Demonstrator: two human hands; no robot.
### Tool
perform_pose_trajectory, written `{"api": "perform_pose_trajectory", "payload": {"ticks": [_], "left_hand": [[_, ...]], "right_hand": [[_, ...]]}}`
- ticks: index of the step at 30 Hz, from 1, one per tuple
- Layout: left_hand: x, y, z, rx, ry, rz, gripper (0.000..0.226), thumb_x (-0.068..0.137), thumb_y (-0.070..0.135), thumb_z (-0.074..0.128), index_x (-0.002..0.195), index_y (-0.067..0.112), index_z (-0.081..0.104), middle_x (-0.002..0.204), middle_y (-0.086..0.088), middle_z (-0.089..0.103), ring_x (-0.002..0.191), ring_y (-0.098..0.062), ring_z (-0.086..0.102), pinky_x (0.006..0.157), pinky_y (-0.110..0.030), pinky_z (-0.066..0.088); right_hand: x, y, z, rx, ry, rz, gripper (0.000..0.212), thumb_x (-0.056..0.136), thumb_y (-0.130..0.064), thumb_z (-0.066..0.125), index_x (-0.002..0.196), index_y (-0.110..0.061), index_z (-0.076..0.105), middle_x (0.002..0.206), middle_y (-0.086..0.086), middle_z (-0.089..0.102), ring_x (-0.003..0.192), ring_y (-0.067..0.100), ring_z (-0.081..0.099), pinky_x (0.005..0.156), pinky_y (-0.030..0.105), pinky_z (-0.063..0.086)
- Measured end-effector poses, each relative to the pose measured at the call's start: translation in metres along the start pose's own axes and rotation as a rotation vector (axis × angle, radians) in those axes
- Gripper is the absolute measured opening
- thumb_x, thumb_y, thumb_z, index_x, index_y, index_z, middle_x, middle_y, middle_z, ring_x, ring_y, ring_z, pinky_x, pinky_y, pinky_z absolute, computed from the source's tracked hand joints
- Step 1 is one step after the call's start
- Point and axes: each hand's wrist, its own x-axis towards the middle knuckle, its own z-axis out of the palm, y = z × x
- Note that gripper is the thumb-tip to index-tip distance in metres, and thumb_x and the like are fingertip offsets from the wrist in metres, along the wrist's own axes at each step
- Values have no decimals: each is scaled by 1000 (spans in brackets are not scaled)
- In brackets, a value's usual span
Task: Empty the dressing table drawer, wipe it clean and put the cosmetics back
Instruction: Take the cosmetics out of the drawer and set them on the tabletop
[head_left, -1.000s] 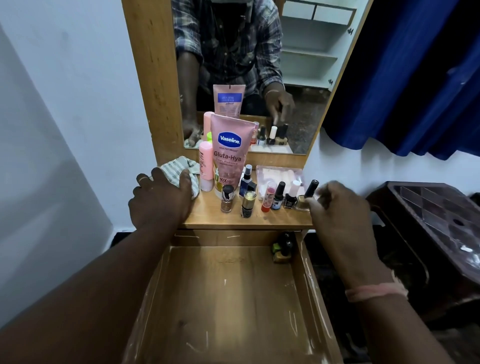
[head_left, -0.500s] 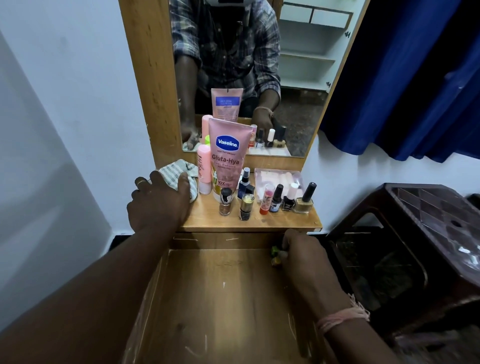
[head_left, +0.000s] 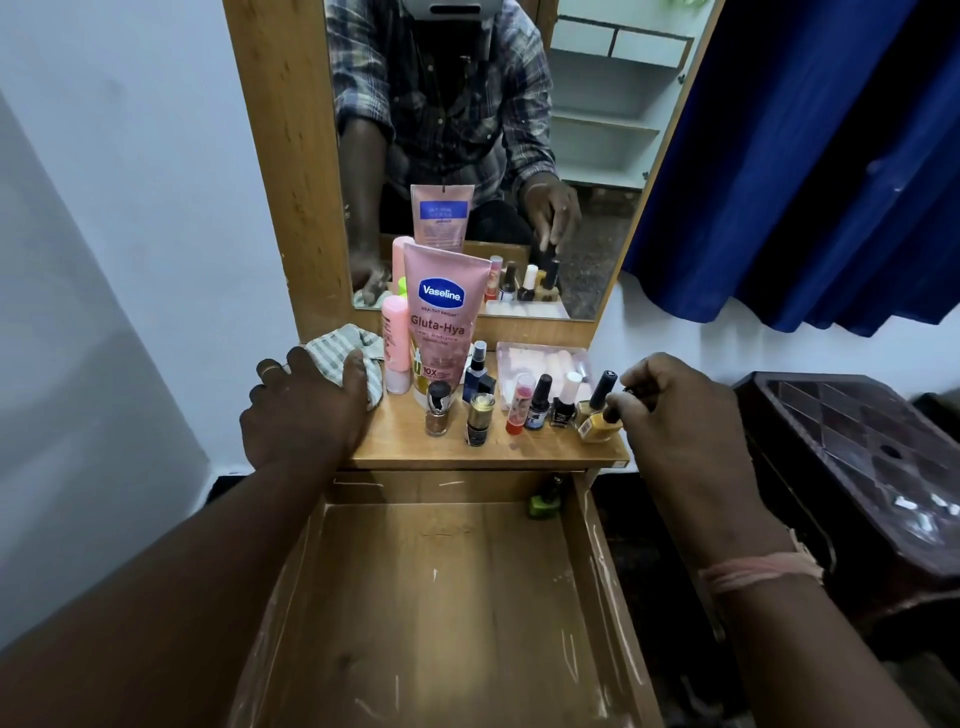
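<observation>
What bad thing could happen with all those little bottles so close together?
The right hand is setting a yellow nail polish bottle down at the wooden shelf's right end, so it might tip over the edge. It also stands close against the black-capped bottle beside it, so a nudge could knock the row over.

One tall pink Vaseline lotion tube (head_left: 444, 317) and one slim pale-pink bottle (head_left: 396, 343) stand on the wooden worktop (head_left: 488, 451), with one striped checked cloth (head_left: 340, 353) and one clear plastic box of pink rollers (head_left: 545, 358). Seven small bottles line its front: brown (head_left: 437, 410), gold-capped (head_left: 479, 420), dark-blue spray (head_left: 479, 371), red (head_left: 519, 405), blue (head_left: 539, 402), white-capped black (head_left: 566, 400), yellow (head_left: 597, 410). One green bottle (head_left: 546, 500) sits in the one open wooden drawer (head_left: 441, 597).
</observation>
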Motion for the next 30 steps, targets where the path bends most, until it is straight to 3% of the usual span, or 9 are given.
{"api": "perform_pose_trajectory", "payload": {"ticks": [10,15,17,20,22,24,30], "left_hand": [[0,4,-2,5,-14,-17,82,92,79,21,135,14,46,130,-21,53,110,-41,62,85,-48,51],[-1,2,-1,1,-7,-15,83,92,80,21,133,14,46,127,-21,54,107,-41,63,84,-47,51],[0,1,-1,3,-14,-16,83,91,81,20,134,14,46,127,-20,54,107,-41,63,85,-48,52],[0,1,-1,0,-11,-18,84,91,82,19,134,15,46,128,-20,55,108,-41,63,85,-48,52],[0,1,-2,-3,-11,-17,84,92,81,20,135,14,46,129,-21,54,110,-41,62,86,-48,51],[0,1,-2,-3,-11,-16,84,92,80,19,135,13,46,129,-21,54,109,-41,62,86,-48,51],[0,1,0,-5,-9,-19,85,90,82,19,134,14,47,129,-20,55,108,-41,63,86,-49,53]], "right_hand": [[9,5,17,-52,-24,-28,14,85,-24,77,89,-21,65,87,1,73,83,20,68,77,41,57],[-2,4,10,-70,89,-65,23,85,-29,79,100,-17,66,96,1,68,84,19,64,76,38,54],[-18,1,11,-54,126,-104,17,88,-29,77,95,-18,66,92,-3,64,81,15,60,73,35,51],[-47,1,36,-54,-70,-122,12,93,-30,71,87,-20,67,85,-5,63,79,13,60,72,33,51],[-64,5,57,-126,-279,-94,14,94,-33,67,92,-20,70,92,-2,67,88,17,63,75,33,50],[-74,9,73,-169,-386,-54,15,95,-34,64,100,-20,66,104,0,66,97,19,62,76,31,47],[-74,11,93,-259,-335,-73,17,96,-11,58,112,-16,58,117,6,53,101,23,59,75,30,47]]}}
